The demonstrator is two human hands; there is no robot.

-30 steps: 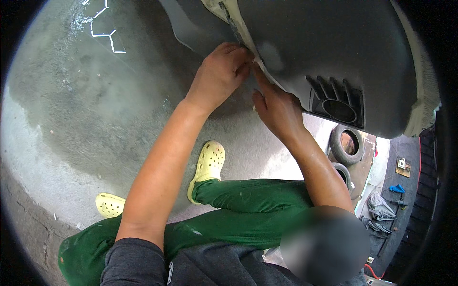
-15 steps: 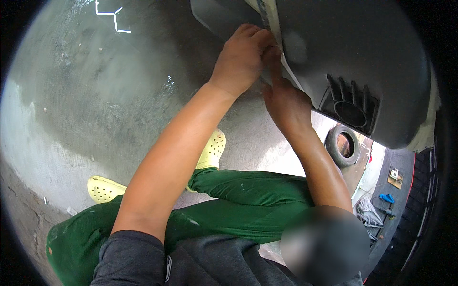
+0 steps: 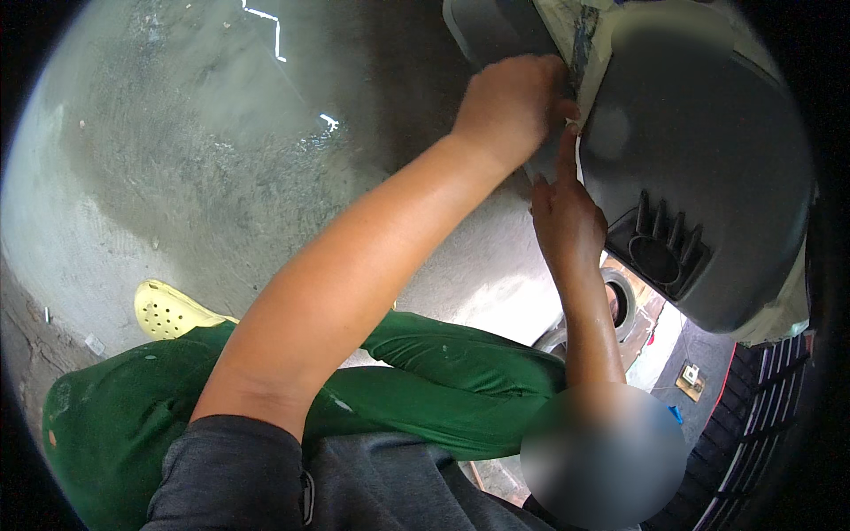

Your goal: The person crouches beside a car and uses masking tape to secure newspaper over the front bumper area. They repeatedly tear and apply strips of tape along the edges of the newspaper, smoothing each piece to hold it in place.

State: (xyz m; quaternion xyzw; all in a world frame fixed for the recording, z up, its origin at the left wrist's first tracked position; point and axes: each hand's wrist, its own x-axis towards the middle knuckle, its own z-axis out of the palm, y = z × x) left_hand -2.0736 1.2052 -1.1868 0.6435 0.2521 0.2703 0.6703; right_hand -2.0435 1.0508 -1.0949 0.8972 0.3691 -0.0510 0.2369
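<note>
A large dark grey moulded panel, resembling a vehicle bumper, fills the upper right. It has a slatted vent opening. Beside the panel's left edge, my left hand is closed, its fingers curled and partly smeared by motion; what they hold is hidden. My right hand lies just below it, index finger stretched up along that edge and thumb apart. The right fingertip meets a small pale bit near the left fingers. Pale masking material runs along the panel's upper left side, and another dark piece lies left of it.
Wet-looking concrete floor spreads to the left. A yellow clog is on my foot. Tyres lie beyond my right forearm. Farther right are a small white item on a brown board and a black slatted structure.
The view has shifted, so the panel appears farther right and lower. My left hand stays at the edge, more bent at the wrist; the right index finger now points straighter upward.
</note>
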